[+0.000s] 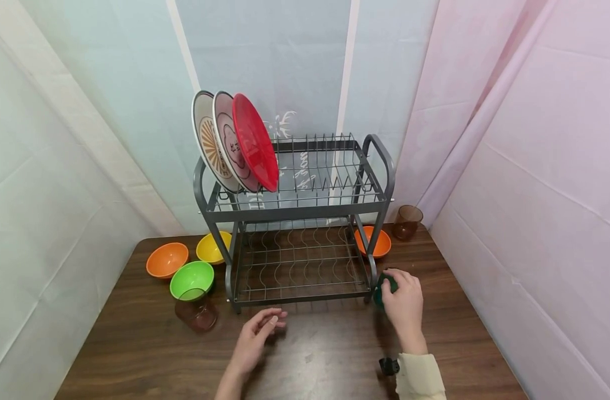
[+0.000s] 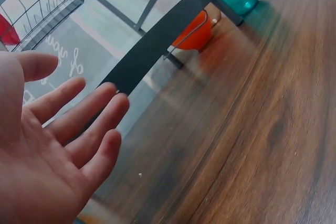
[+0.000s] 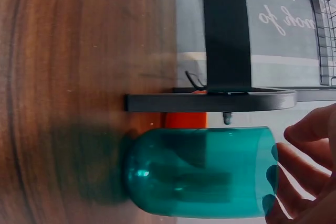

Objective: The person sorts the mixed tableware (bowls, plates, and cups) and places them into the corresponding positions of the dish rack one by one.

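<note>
Two-tier dark grey metal dish rack (image 1: 295, 212) on a brown wood-grain counter (image 1: 335, 355), with two bare hands. At right, the transparent teal cup (image 3: 194, 177) stands upright just right of the rack's near right foot. The right hand (image 1: 404, 297) is at its rim: the fingertips overlap the rim in the right wrist view, the thumb lying slightly off it; whether the grip is clamped on the cup cannot be told. The left hand (image 1: 252, 339), near the rack's front, has its grip apart, fingers loosely bent. Upper tier, left end: three round plates on edge, the rightmost red (image 1: 255, 144). Left of the rack: orange (image 1: 167, 260), yellow (image 1: 210, 250) and green (image 1: 191, 279) bowls, with a transparent brown cup (image 1: 197, 315) nearer. Far right: a second orange bowl (image 1: 380, 243) and a second transparent brown cup (image 1: 407, 222).
</note>
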Demonstrator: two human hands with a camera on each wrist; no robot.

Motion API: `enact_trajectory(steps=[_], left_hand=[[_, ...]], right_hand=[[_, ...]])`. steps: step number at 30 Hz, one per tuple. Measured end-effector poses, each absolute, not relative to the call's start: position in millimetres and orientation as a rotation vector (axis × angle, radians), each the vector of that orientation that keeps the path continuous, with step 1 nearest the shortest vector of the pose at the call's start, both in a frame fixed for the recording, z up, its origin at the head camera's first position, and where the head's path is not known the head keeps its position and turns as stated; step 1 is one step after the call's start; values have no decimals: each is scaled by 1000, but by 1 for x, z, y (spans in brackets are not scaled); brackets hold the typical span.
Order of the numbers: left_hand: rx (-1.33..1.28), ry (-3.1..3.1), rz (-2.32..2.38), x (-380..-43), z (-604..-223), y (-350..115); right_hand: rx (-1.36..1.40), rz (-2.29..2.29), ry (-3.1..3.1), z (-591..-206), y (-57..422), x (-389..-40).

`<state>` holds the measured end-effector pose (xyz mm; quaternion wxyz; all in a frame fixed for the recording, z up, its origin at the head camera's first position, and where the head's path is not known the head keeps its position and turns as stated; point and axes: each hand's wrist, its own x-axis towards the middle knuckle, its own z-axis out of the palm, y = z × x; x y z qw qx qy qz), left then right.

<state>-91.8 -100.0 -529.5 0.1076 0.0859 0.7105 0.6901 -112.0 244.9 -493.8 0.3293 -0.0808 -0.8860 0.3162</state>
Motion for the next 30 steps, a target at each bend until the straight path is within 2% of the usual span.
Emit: enact_trajectory(steps=[8, 30], left_hand=[[332, 1817, 2021, -91, -520, -101], [201, 1996, 1986, -93, -516, -108]], right_hand=[[-204, 720, -2421, -498, 245, -111], [-306, 720, -2661, -480, 248, -105]])
